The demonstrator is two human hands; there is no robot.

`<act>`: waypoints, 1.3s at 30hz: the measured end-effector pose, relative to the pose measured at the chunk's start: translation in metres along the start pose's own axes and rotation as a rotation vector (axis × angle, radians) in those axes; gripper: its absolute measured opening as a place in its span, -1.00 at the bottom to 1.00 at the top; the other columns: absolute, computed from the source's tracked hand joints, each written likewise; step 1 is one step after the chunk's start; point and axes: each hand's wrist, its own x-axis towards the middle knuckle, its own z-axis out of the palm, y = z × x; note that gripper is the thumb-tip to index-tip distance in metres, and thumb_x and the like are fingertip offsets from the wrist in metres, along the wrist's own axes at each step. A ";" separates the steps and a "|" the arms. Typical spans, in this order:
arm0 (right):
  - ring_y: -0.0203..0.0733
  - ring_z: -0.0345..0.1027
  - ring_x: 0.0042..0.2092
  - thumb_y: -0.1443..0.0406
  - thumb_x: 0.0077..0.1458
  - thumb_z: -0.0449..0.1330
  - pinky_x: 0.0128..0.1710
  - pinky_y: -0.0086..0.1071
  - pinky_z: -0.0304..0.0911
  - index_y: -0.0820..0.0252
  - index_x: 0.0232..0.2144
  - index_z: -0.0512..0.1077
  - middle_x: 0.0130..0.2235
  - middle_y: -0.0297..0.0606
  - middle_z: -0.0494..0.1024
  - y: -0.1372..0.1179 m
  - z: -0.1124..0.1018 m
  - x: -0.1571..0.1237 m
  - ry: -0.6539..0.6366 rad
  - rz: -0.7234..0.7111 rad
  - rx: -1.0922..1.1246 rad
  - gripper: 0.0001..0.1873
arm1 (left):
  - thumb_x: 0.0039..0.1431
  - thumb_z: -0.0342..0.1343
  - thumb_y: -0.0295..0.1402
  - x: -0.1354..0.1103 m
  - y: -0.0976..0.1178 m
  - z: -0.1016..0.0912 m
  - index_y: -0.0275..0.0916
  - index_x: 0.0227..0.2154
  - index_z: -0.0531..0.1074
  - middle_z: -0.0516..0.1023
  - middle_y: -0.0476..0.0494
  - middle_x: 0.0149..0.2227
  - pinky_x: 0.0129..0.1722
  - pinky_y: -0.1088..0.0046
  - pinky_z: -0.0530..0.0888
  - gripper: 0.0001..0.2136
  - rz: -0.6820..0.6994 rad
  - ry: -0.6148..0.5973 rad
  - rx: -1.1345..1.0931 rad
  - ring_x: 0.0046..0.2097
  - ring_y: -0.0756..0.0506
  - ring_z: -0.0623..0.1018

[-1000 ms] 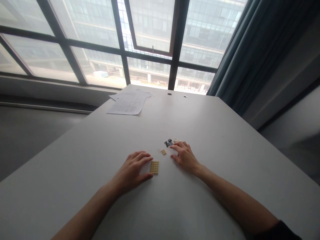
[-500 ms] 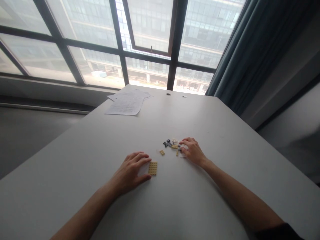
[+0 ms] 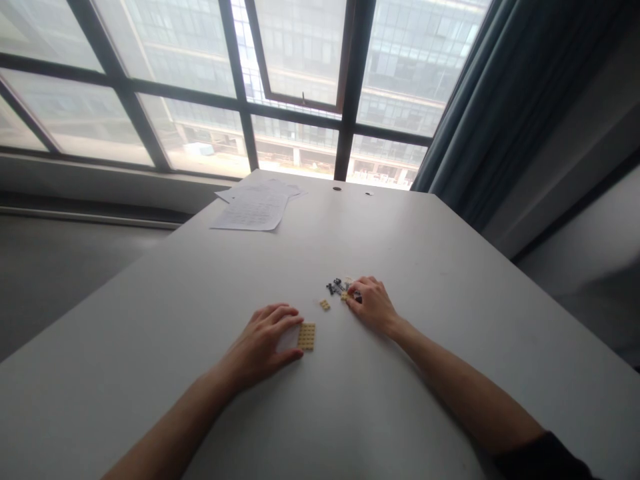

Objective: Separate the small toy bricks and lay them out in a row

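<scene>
On the white table (image 3: pixel 425 253) lies a tan studded plate (image 3: pixel 307 335). My left hand (image 3: pixel 263 343) rests flat beside it, thumb and fingertips touching its left edge. A small tan brick (image 3: pixel 325 305) lies a little beyond the plate. Further back sits a little heap of dark and pale small pieces (image 3: pixel 339 287). My right hand (image 3: pixel 371 303) is at the right side of that heap, with its fingers curled and pinched on a small tan piece (image 3: pixel 345 295).
Printed paper sheets (image 3: pixel 255 205) lie at the table's far left corner. Two small dark spots (image 3: pixel 337 189) sit near the far edge. A large window is behind the table and a dark curtain (image 3: pixel 505 100) hangs at the right.
My right hand has moved left over the heap and curled its fingers on a small tan piece. My left hand has stayed by the plate.
</scene>
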 end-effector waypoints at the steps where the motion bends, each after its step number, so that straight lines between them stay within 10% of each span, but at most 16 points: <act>1: -0.12 0.27 -0.07 0.31 0.07 0.24 -0.05 -0.25 0.07 0.16 -0.33 0.48 -0.22 -0.24 0.52 -0.001 0.000 -0.001 0.003 -0.014 -0.006 -0.93 | 0.08 0.16 -0.08 0.000 0.000 0.000 -0.08 0.04 0.37 0.42 -0.18 0.06 0.12 0.13 0.24 -0.54 0.002 0.000 -0.001 0.14 -0.26 0.31; 17: -0.10 0.30 -0.11 0.36 0.13 0.16 -0.05 -0.26 0.14 0.19 0.02 0.33 -0.18 -0.21 0.53 -0.004 -0.004 -0.012 0.073 -0.086 0.039 -0.63 | 0.07 0.17 -0.07 0.000 -0.001 0.001 -0.08 0.03 0.38 0.42 -0.18 0.05 0.11 0.14 0.26 -0.54 0.004 0.011 -0.008 0.13 -0.26 0.32; 39: -0.14 0.25 -0.06 0.37 0.08 0.18 -0.01 -0.25 0.10 0.11 -0.07 0.43 -0.13 -0.21 0.43 -0.005 -0.005 -0.006 -0.117 -0.186 -0.020 -0.68 | 0.09 0.16 -0.09 0.000 0.001 0.000 -0.08 0.02 0.37 0.41 -0.17 0.07 0.12 0.14 0.24 -0.56 0.006 -0.009 0.007 0.14 -0.25 0.30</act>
